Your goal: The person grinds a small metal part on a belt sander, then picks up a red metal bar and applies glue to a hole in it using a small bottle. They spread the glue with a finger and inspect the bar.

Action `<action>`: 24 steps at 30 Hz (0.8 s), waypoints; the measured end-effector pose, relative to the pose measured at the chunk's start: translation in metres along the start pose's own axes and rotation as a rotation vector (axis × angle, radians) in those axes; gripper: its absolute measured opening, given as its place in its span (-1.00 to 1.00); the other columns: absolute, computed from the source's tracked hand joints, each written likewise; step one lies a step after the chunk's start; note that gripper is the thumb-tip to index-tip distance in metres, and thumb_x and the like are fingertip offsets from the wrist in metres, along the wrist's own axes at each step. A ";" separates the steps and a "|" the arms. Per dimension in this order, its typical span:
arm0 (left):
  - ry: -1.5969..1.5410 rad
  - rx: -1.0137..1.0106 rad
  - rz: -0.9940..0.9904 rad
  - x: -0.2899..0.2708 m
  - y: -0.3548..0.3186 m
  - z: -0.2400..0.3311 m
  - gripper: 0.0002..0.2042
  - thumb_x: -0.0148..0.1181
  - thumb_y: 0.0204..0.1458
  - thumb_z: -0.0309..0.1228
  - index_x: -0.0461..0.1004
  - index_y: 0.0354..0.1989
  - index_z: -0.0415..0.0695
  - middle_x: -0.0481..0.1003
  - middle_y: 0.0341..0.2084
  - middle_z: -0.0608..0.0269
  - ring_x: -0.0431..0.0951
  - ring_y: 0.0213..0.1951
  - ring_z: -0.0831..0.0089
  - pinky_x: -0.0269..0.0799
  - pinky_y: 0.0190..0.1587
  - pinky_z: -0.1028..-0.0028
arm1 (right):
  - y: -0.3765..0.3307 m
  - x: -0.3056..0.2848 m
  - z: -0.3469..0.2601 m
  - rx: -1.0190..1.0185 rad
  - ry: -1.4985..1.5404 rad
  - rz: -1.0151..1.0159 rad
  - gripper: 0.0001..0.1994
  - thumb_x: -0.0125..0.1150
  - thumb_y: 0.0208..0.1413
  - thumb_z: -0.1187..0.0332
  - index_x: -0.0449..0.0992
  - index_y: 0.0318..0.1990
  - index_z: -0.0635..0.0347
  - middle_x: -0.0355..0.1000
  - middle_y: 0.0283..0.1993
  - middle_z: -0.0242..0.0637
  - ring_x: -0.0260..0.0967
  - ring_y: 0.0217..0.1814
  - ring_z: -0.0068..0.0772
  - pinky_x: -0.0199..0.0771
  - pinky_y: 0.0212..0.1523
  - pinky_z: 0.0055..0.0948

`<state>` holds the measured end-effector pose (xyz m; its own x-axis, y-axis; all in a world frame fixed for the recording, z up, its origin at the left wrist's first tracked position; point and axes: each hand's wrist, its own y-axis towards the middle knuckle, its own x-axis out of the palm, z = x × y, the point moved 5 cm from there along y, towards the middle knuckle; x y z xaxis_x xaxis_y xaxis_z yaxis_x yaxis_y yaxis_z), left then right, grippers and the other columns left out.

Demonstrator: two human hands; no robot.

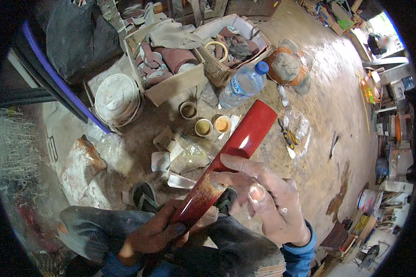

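Across the middle runs a long, glossy red painted piece [252, 127], its upper end pointing away to the right. My left hand [150, 233] is wrapped round its lower end above my lap. A dull, rough tan-and-brown patch [209, 193] breaks the red surface partway along. Over that patch my right hand [279, 201] reaches from the right, its fingers stretched across the piece and the thumb apart. Fingertips touch or nearly touch the surface; some are blurred. Pale smudges mark the fingers.
Beyond the piece stand small cups [203, 127] of paste and a water bottle [245, 85]. Cardboard boxes [175, 87] hold sanding material and a glove. A lidded white bucket [118, 99] is left, a cap [289, 64] and pliers [289, 136] right. Sandals [144, 196] show below.
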<state>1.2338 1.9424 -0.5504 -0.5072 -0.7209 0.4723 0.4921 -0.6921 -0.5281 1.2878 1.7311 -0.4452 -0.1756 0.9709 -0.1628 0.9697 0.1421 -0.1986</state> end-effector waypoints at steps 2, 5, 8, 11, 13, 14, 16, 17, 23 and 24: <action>-0.001 0.011 0.001 0.000 0.000 0.002 -0.51 -0.01 0.27 -0.23 0.02 0.26 -0.18 0.38 -0.26 0.26 0.39 -0.41 0.57 0.36 -0.39 0.55 | -0.001 -0.003 0.002 0.101 0.007 0.062 -0.56 -0.20 0.39 0.17 0.36 0.13 0.40 0.52 -0.04 -0.08 0.50 -0.37 -0.48 0.51 -0.37 -0.52; -0.018 -0.026 -0.028 0.001 0.000 0.000 -0.50 -0.03 0.28 -0.23 0.00 0.28 -0.17 0.37 -0.27 0.27 0.39 -0.43 0.57 0.34 -0.41 0.55 | -0.004 -0.004 0.009 0.140 0.075 0.090 -0.60 -0.17 0.38 0.20 0.39 0.11 0.36 0.58 -0.19 -0.14 0.51 -0.41 -0.49 0.49 -0.43 -0.55; 0.036 -0.004 -0.005 -0.003 0.002 0.000 -0.50 -0.06 0.29 -0.24 -0.02 0.30 -0.16 0.38 -0.31 0.27 0.38 -0.46 0.57 0.33 -0.44 0.55 | -0.007 -0.008 0.017 -0.049 -0.025 0.268 -0.60 -0.21 0.35 0.17 0.42 -0.03 0.35 0.58 -0.22 -0.03 0.46 -0.52 -0.48 0.39 -0.54 -0.59; 0.023 -0.002 -0.021 -0.003 0.006 -0.003 -0.51 -0.10 0.31 -0.25 -0.03 0.31 -0.17 0.38 -0.37 0.29 0.36 -0.50 0.58 0.33 -0.46 0.56 | -0.013 0.000 0.018 -0.457 -0.536 0.122 -0.72 -0.09 0.28 0.20 0.44 -0.16 0.23 0.57 -0.15 -0.02 0.44 -0.54 -0.45 0.40 -0.55 -0.57; -0.014 0.026 -0.043 -0.002 0.009 -0.003 -0.51 -0.12 0.31 -0.24 -0.02 0.31 -0.18 0.37 -0.40 0.30 0.35 -0.51 0.59 0.32 -0.47 0.56 | -0.019 0.015 0.026 -0.770 -0.830 -0.049 -0.82 0.10 0.15 0.24 0.45 -0.19 0.11 0.55 -0.07 -0.06 0.43 -0.49 -0.44 0.46 -0.51 -0.55; -0.036 0.061 -0.048 0.000 0.010 -0.002 -0.51 -0.12 0.32 -0.23 -0.02 0.31 -0.19 0.37 -0.42 0.31 0.35 -0.52 0.59 0.32 -0.48 0.56 | -0.021 0.019 0.031 -0.908 -0.868 -0.042 -0.81 0.22 0.05 0.25 0.46 -0.20 0.04 0.53 -0.02 -0.08 0.41 -0.47 -0.45 0.48 -0.47 -0.55; -0.067 0.095 -0.056 0.004 0.011 -0.002 -0.51 -0.13 0.32 -0.21 -0.02 0.31 -0.20 0.36 -0.43 0.31 0.35 -0.53 0.59 0.31 -0.48 0.56 | -0.019 0.030 0.046 -0.891 -0.987 -0.051 -0.67 0.35 -0.10 0.21 0.46 -0.15 -0.03 0.48 0.07 -0.10 0.37 -0.47 -0.45 0.49 -0.46 -0.56; -0.076 0.096 -0.060 0.005 0.012 -0.001 -0.51 -0.14 0.32 -0.20 -0.01 0.30 -0.20 0.37 -0.43 0.31 0.34 -0.53 0.59 0.31 -0.48 0.56 | -0.018 0.035 0.053 -0.888 -1.041 -0.016 -0.65 0.36 -0.10 0.19 0.46 -0.12 -0.03 0.47 0.09 -0.11 0.37 -0.46 -0.45 0.49 -0.47 -0.57; 0.025 0.067 0.013 -0.001 0.008 0.005 -0.56 -0.17 0.33 -0.22 0.05 0.25 -0.23 0.38 -0.44 0.27 0.35 -0.52 0.58 0.31 -0.48 0.55 | -0.018 0.032 0.067 -0.961 -1.129 0.177 -0.92 0.31 -0.07 0.28 0.56 -0.45 -0.01 0.47 0.08 -0.10 0.35 -0.48 -0.53 0.46 -0.53 -0.61; -0.006 0.059 0.035 -0.001 0.008 0.005 -0.57 -0.17 0.33 -0.22 0.06 0.24 -0.23 0.38 -0.45 0.27 0.36 -0.51 0.58 0.32 -0.48 0.55 | -0.022 0.035 0.067 -1.040 -1.128 0.115 -0.93 0.32 -0.09 0.31 0.55 -0.44 0.00 0.48 0.06 -0.09 0.34 -0.49 -0.53 0.45 -0.54 -0.61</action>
<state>1.2418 1.9378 -0.5517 -0.4847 -0.7450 0.4583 0.5508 -0.6670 -0.5018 1.2490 1.7493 -0.5113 0.3384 0.4078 -0.8480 0.5879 0.6120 0.5289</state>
